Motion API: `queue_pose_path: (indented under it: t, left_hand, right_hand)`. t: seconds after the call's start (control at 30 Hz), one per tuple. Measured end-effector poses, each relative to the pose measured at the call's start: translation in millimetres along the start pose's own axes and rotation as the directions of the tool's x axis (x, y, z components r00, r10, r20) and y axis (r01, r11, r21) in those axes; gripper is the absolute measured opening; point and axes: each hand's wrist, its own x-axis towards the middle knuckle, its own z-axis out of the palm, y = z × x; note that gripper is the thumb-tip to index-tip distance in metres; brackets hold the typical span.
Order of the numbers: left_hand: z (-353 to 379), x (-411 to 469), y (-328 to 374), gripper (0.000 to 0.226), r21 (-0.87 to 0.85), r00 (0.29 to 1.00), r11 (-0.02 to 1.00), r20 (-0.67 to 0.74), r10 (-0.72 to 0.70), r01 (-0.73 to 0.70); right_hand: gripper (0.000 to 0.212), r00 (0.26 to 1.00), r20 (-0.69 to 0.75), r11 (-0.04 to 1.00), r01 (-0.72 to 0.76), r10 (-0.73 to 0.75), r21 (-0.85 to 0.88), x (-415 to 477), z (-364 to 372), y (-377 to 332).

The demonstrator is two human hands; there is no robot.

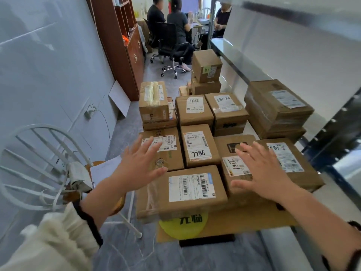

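Observation:
Several taped cardboard parcels with white shipping labels are stacked on the floor in front of me. The nearest parcel [181,194] lies flat with a barcode label on top. My left hand [139,163] hovers with fingers spread over its left edge, holding nothing. Over a parcel with a handwritten label [237,166], to the right of the nearest one, my right hand [261,173] is spread open and empty. A parcel marked 7786 [199,145] sits between and beyond the hands.
A white metal chair [45,167] stands at my left. On the right, a metal shelf rack [332,133] holds a parcel stack [277,108]. A wooden cabinet [125,47] lines the left wall. Three people sit at a desk far back, beside an office chair [172,53].

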Motion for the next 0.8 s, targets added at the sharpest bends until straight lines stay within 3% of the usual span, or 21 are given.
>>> queue_pose_path:
  t: [0.1, 0.27, 0.4, 0.6, 0.8]
  left_hand:
    - [-9.7, 25.1, 40.9, 0.081, 0.163, 0.992, 0.979, 0.052, 0.114, -0.121]
    - [-10.5, 35.2, 137.6, 0.079, 0.156, 0.939, 0.927, 0.097, 0.330, -0.342]
    - [-3.3, 29.5, 238.3, 0.078, 0.104, 0.859, 0.853, 0.110, 0.501, -0.511]
    - [17.0, -29.6, 397.5, 0.084, -0.010, 0.614, 0.623, 0.157, 0.774, -0.783]
    - [62.0, -135.0, 567.3, 0.100, -0.078, 0.346, 0.361, 0.159, 0.925, -0.929]
  right_hand:
    - [0.107, 0.992, -0.024, 0.989, -0.126, 0.124, -0.075, -21.1, -7.8, 26.9]
    - [0.112, 0.925, -0.010, 0.924, -0.380, 0.381, 0.034, -101.9, -10.1, 79.5]
    - [0.140, 0.845, 0.036, 0.843, -0.535, 0.534, 0.051, -196.1, 0.8, 128.8]
    - [0.109, 0.703, 0.046, 0.668, -0.692, 0.710, 0.274, -389.5, 20.8, 174.7]
    - [0.108, 0.421, 0.103, 0.372, -0.873, 0.901, 0.315, -605.7, 50.5, 188.8]
